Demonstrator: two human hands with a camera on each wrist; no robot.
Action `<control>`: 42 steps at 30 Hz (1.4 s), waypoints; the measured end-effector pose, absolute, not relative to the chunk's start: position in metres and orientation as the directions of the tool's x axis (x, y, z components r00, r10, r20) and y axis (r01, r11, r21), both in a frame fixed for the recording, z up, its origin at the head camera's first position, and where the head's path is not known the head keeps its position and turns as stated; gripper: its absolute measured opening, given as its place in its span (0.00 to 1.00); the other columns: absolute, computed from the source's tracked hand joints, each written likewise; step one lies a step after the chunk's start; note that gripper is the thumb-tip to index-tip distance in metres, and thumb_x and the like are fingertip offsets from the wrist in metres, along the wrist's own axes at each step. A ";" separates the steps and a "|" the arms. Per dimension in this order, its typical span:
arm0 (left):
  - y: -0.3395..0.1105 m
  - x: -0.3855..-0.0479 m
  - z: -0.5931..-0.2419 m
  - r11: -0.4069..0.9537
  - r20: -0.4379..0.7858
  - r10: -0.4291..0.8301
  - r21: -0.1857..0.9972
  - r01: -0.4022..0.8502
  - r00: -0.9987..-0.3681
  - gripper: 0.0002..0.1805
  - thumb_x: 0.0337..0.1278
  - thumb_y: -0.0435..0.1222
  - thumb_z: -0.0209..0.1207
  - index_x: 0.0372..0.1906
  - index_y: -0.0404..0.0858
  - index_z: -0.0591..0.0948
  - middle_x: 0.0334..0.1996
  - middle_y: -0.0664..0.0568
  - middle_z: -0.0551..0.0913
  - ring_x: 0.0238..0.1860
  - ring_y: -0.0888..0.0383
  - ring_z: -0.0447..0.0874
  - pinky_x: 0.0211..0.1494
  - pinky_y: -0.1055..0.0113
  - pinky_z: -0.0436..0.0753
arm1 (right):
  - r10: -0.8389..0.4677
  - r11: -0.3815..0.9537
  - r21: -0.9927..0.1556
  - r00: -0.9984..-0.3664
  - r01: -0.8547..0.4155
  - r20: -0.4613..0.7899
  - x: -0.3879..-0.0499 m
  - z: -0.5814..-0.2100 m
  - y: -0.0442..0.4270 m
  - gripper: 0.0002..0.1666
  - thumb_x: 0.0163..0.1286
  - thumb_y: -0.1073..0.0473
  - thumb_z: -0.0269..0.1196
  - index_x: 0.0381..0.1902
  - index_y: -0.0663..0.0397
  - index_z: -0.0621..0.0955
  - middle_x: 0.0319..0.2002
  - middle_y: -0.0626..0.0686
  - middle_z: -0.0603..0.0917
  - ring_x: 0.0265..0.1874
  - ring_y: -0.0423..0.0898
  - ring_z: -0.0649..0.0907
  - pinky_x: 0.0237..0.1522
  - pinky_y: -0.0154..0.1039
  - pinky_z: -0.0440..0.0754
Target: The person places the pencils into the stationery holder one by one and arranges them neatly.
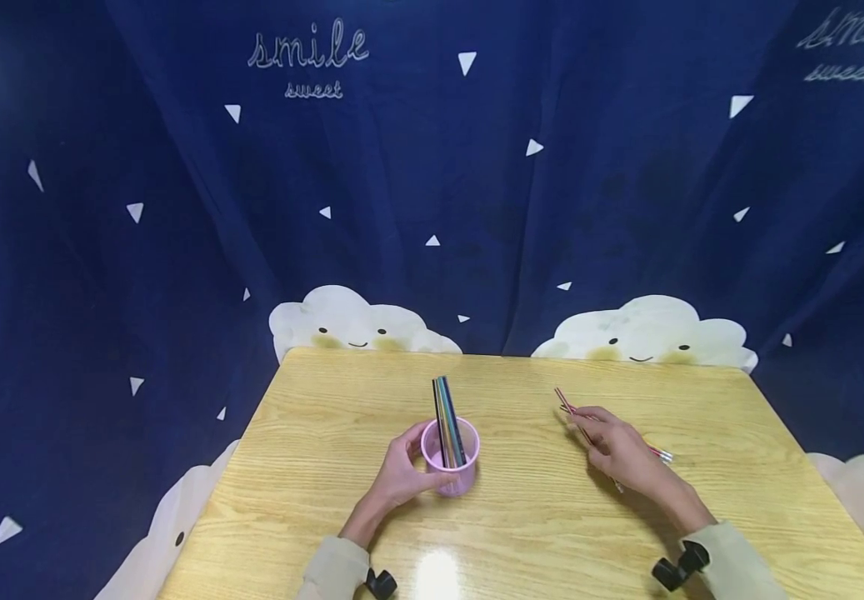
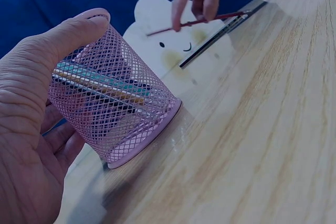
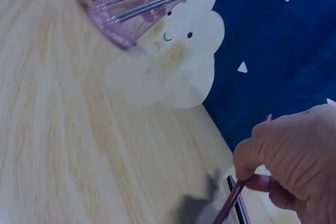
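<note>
A pink mesh pen cup stands on the table, with several pencils leaning inside it. My left hand grips the cup around its side, thumb at the near side of the rim in the left wrist view. To the right, my right hand pinches a red pencil between thumb and fingers, slightly above the table. Beneath that hand a dark pencil lies on the wood. Pencil ends poke out past the right hand's far side; the palm hides the rest.
The light wooden table reaches back to a dark blue curtain printed with white triangles and clouds. A black wrist strap sits on the right sleeve, another on the left.
</note>
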State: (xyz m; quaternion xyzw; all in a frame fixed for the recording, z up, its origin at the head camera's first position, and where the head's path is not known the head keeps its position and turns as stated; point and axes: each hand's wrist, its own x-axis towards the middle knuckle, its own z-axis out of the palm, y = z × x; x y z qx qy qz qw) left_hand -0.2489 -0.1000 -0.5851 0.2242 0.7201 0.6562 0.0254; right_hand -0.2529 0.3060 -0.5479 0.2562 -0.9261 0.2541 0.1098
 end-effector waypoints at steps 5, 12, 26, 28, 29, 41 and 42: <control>-0.101 -0.247 -0.584 0.051 0.246 0.350 0.959 0.280 -0.904 0.48 0.38 0.33 0.82 0.71 0.37 0.75 0.61 0.45 0.84 0.62 0.45 0.82 0.71 0.51 0.77 | -0.379 0.671 -0.489 -0.825 -0.557 0.419 -0.253 -0.543 0.297 0.39 0.56 0.80 0.66 0.67 0.59 0.80 0.62 0.59 0.80 0.34 0.41 0.84 0.26 0.32 0.81; -0.102 -0.243 -0.587 0.073 0.227 0.343 0.961 0.267 -0.912 0.47 0.39 0.34 0.82 0.71 0.36 0.76 0.60 0.45 0.85 0.62 0.45 0.82 0.71 0.50 0.77 | -0.357 0.610 -0.497 -0.774 -0.617 0.524 -0.250 -0.543 0.282 0.40 0.54 0.82 0.65 0.66 0.57 0.81 0.58 0.57 0.83 0.35 0.44 0.84 0.28 0.34 0.79; -0.099 -0.247 -0.585 0.054 0.229 0.339 0.964 0.262 -0.913 0.48 0.37 0.33 0.82 0.71 0.40 0.76 0.62 0.48 0.84 0.63 0.47 0.82 0.71 0.50 0.77 | -0.219 0.442 -0.615 -0.743 -0.653 0.632 -0.253 -0.509 0.235 0.37 0.52 0.85 0.70 0.61 0.65 0.83 0.55 0.63 0.85 0.35 0.54 0.87 0.33 0.40 0.83; -0.099 -0.248 -0.585 0.055 0.229 0.341 0.963 0.262 -0.912 0.48 0.37 0.33 0.82 0.71 0.40 0.76 0.62 0.48 0.84 0.63 0.46 0.82 0.71 0.51 0.77 | -0.204 0.407 -0.639 -0.747 -0.653 0.633 -0.254 -0.504 0.228 0.36 0.52 0.85 0.71 0.61 0.66 0.82 0.55 0.63 0.85 0.35 0.55 0.87 0.34 0.39 0.84; -0.099 -0.248 -0.585 0.056 0.230 0.343 0.963 0.264 -0.911 0.48 0.37 0.33 0.82 0.71 0.40 0.76 0.62 0.48 0.84 0.62 0.47 0.82 0.71 0.51 0.77 | -0.200 0.394 -0.644 -0.745 -0.656 0.636 -0.255 -0.502 0.225 0.36 0.51 0.84 0.71 0.61 0.68 0.82 0.55 0.64 0.84 0.35 0.56 0.88 0.35 0.38 0.84; -0.100 -0.248 -0.585 0.052 0.238 0.338 0.961 0.271 -0.911 0.48 0.36 0.32 0.82 0.71 0.39 0.76 0.61 0.46 0.85 0.61 0.46 0.82 0.70 0.49 0.78 | -0.112 0.188 -0.713 -0.736 -0.676 0.668 -0.250 -0.457 0.169 0.33 0.52 0.86 0.70 0.59 0.77 0.80 0.54 0.71 0.82 0.36 0.63 0.86 0.42 0.29 0.81; -0.099 -0.248 -0.585 0.052 0.240 0.338 0.961 0.272 -0.910 0.48 0.36 0.32 0.82 0.71 0.39 0.76 0.61 0.46 0.85 0.61 0.46 0.82 0.70 0.49 0.78 | -0.112 0.183 -0.715 -0.737 -0.675 0.667 -0.250 -0.454 0.165 0.32 0.52 0.86 0.70 0.58 0.76 0.81 0.54 0.70 0.82 0.36 0.62 0.86 0.42 0.28 0.81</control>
